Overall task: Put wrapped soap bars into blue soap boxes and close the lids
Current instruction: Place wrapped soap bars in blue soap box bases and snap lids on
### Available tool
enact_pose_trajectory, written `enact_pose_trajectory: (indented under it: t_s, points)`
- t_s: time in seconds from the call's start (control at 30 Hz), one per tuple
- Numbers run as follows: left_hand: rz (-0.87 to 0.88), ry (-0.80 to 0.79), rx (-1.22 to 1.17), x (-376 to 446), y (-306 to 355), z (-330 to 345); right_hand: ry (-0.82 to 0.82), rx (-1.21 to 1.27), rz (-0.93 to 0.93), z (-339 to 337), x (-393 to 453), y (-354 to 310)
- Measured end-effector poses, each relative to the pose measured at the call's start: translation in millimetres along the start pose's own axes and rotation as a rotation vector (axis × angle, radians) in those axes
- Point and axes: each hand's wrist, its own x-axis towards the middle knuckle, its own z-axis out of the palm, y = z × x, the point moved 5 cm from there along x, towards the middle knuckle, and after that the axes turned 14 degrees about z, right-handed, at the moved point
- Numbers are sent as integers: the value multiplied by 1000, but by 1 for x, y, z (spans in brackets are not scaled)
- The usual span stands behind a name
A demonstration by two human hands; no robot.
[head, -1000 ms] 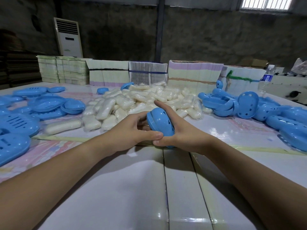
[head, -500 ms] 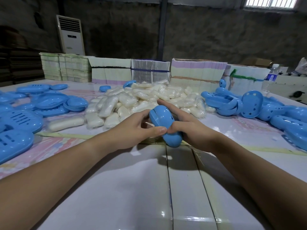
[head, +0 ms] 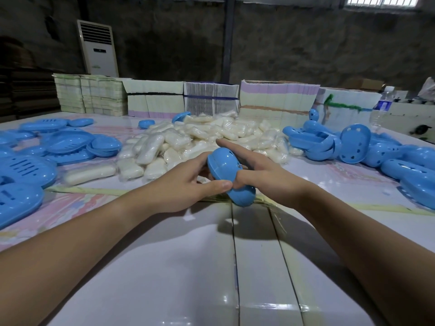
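Observation:
A closed blue soap box [head: 229,174] is held tilted just above the table, between both hands. My left hand [head: 188,180] grips its near side, thumb pressed on the lower edge. My right hand [head: 261,175] holds it from the right, thumb on the lid and forefinger stretched out toward the soap pile. A heap of wrapped white soap bars [head: 200,140] lies right behind the hands. Whether a bar is inside the box cannot be seen.
Blue box lids and trays [head: 61,147] lie spread at the left; several blue box shells [head: 353,147] are heaped at the right. Stacks of flat cartons [head: 211,100] line the table's far edge. A water bottle [head: 382,107] stands far right.
The box has been turned in my hands and tilted so its lower end points toward me. My right forefinger has straightened out. Both hands stayed in the same spot.

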Motion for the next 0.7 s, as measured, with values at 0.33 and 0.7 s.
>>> enact_pose_trajectory:
  t_s: [0.33, 0.7]
  points:
    - [-28, 63, -115, 3, -9, 1, 111, 59, -93, -4, -3, -1]
    - [-67, 44, -190, 1, -8, -2, 184, 91, -173, -9, -6, -6]
